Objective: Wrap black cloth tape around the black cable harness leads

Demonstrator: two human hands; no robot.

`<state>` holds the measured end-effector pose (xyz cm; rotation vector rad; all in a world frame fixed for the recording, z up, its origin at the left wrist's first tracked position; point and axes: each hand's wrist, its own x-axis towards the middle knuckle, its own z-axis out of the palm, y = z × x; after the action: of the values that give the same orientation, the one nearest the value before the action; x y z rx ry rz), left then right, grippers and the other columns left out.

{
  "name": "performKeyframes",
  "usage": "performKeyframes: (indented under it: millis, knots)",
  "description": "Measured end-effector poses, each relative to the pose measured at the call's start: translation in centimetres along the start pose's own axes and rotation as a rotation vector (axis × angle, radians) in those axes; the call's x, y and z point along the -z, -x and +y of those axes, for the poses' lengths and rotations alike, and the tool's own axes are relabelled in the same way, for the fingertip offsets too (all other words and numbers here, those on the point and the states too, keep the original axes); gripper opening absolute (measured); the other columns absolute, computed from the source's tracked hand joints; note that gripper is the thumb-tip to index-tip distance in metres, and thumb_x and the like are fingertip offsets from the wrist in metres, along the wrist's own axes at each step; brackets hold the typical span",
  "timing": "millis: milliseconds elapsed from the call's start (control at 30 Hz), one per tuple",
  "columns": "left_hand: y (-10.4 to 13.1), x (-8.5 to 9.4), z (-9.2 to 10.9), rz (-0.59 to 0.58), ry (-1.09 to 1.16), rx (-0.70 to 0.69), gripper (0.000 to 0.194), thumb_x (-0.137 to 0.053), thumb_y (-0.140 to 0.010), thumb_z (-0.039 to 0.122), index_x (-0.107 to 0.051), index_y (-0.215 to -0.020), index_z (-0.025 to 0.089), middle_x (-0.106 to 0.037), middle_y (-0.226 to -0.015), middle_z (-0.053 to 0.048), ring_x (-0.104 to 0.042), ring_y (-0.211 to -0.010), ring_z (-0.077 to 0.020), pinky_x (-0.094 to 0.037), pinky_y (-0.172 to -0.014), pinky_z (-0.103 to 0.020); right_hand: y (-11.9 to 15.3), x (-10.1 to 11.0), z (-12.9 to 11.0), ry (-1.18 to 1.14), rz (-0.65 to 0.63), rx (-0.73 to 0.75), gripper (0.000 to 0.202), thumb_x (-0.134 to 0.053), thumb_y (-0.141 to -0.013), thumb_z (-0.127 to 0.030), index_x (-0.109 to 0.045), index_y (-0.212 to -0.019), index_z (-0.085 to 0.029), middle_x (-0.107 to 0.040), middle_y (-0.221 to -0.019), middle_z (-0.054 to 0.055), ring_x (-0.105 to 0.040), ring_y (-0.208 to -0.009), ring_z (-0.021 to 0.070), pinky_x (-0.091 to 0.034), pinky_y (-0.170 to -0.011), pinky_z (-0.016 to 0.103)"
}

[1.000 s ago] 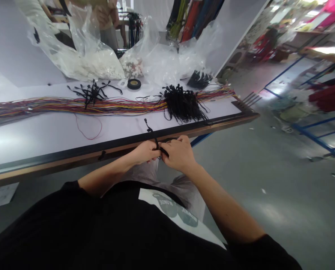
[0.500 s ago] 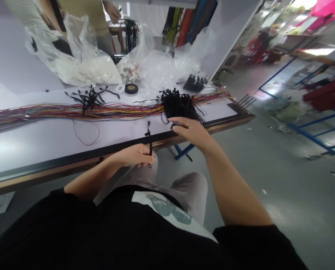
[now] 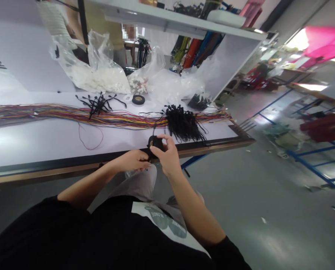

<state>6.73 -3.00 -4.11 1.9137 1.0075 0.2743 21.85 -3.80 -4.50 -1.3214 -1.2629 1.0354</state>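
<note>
My left hand (image 3: 135, 160) is closed on a short black cable at the table's front edge; most of the cable is hidden by the fingers and the tape. Right beside it, my right hand (image 3: 167, 152) grips a roll of black tape (image 3: 155, 141) between thumb and fingers. The roll is against the upper part of the cable. Just beyond the right hand lies a thick pile of black cables (image 3: 182, 122), its ends hanging toward the table edge. A smaller heap of black cables (image 3: 98, 104) rests farther left on long coloured wires (image 3: 122, 119).
Another tape roll (image 3: 138, 99) lies behind the wires. Clear plastic bags (image 3: 99, 77) with small white parts stand along the back, under a shelf (image 3: 167, 24). A person in a yellowish top (image 3: 105, 30) is beyond the opening. Blue metal frames (image 3: 310, 165) stand at right.
My right hand has moved left from the black cable pile to my left hand and now holds the tape roll at the cable. The view has tilted up slightly.
</note>
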Motion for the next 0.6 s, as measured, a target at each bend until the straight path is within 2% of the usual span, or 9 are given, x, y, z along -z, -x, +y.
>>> performKeyframes:
  millis: [67, 133, 200, 267, 433, 533, 600]
  knots:
    - [0.1, -0.4, -0.1, 0.263, -0.209, 0.101, 0.027, -0.047, -0.082, 0.034, -0.060, -0.067, 0.015, -0.063, -0.067, -0.003, -0.056, -0.061, -0.0143, -0.038, -0.057, -0.022, -0.6, -0.9, -0.2, -0.061, 0.135, 0.000, 0.042, -0.065, -0.058, -0.027, -0.051, -0.097, -0.024, -0.059, -0.077, -0.004, -0.056, -0.066, 0.0124, -0.048, -0.065, 0.028]
    - [0.0, -0.7, -0.4, 0.391, -0.442, 0.203, 0.032, -0.040, -0.087, 0.035, -0.063, -0.079, 0.015, -0.067, -0.077, -0.009, -0.060, -0.071, -0.0190, -0.040, -0.063, -0.026, -1.2, -1.9, -0.5, -0.197, 0.209, -0.041, 0.043, -0.066, -0.055, -0.026, -0.050, -0.094, -0.023, -0.056, -0.071, -0.006, -0.054, -0.059, 0.0103, -0.048, -0.062, 0.026]
    - [0.0, -0.6, -0.6, 0.388, -0.618, 0.249, 0.036, -0.033, -0.090, 0.033, -0.063, -0.092, 0.013, -0.068, -0.085, -0.015, -0.063, -0.078, -0.0243, -0.043, -0.067, -0.030, -1.7, -3.0, -0.7, -0.339, 0.235, -0.095, 0.044, -0.068, -0.052, -0.023, -0.048, -0.092, -0.023, -0.054, -0.066, -0.008, -0.052, -0.054, 0.0087, -0.047, -0.058, 0.025]
    - [0.0, -0.2, -0.7, 0.336, -0.726, 0.255, 0.036, -0.031, -0.091, 0.028, -0.061, -0.098, 0.010, -0.067, -0.086, -0.019, -0.065, -0.083, -0.0282, -0.045, -0.068, -0.033, -2.2, -3.9, -0.7, -0.451, 0.240, -0.151, 0.046, -0.068, -0.051, -0.021, -0.047, -0.091, -0.023, -0.054, -0.063, -0.010, -0.050, -0.050, 0.0078, -0.046, -0.056, 0.024]
    - [0.5, 1.4, -0.3, 0.266, -0.860, 0.312, 0.027, -0.037, -0.087, 0.012, -0.056, -0.104, 0.004, -0.067, -0.091, -0.021, -0.066, -0.088, -0.0286, -0.049, -0.073, -0.034, -3.2, -5.9, -0.7, -0.621, 0.226, -0.259, 0.047, -0.070, -0.048, -0.017, -0.044, -0.087, -0.023, -0.053, -0.055, -0.012, -0.049, -0.047, 0.0077, -0.043, -0.052, 0.022]
    - [0.4, 3.2, -1.2, 0.250, -0.927, 0.311, 0.031, -0.033, -0.085, 0.005, -0.056, -0.106, 0.004, -0.066, -0.094, -0.021, -0.066, -0.090, -0.0284, -0.049, -0.076, -0.036, -3.7, -6.3, -0.8, -0.611, 0.164, -0.244, 0.045, -0.072, -0.049, -0.019, -0.045, -0.084, -0.022, -0.054, -0.055, -0.011, -0.049, -0.048, 0.0071, -0.043, -0.055, 0.023]
    - [0.3, 5.5, -2.5, 0.275, -0.906, 0.348, 0.032, -0.030, -0.086, 0.006, -0.056, -0.104, 0.002, -0.066, -0.091, -0.023, -0.065, -0.091, -0.0316, -0.049, -0.077, -0.040, -4.0, -5.8, -0.8, -0.548, 0.136, -0.166, 0.041, -0.072, -0.053, -0.025, -0.046, -0.084, -0.021, -0.052, -0.054, -0.011, -0.047, -0.047, 0.0064, -0.041, -0.054, 0.022]
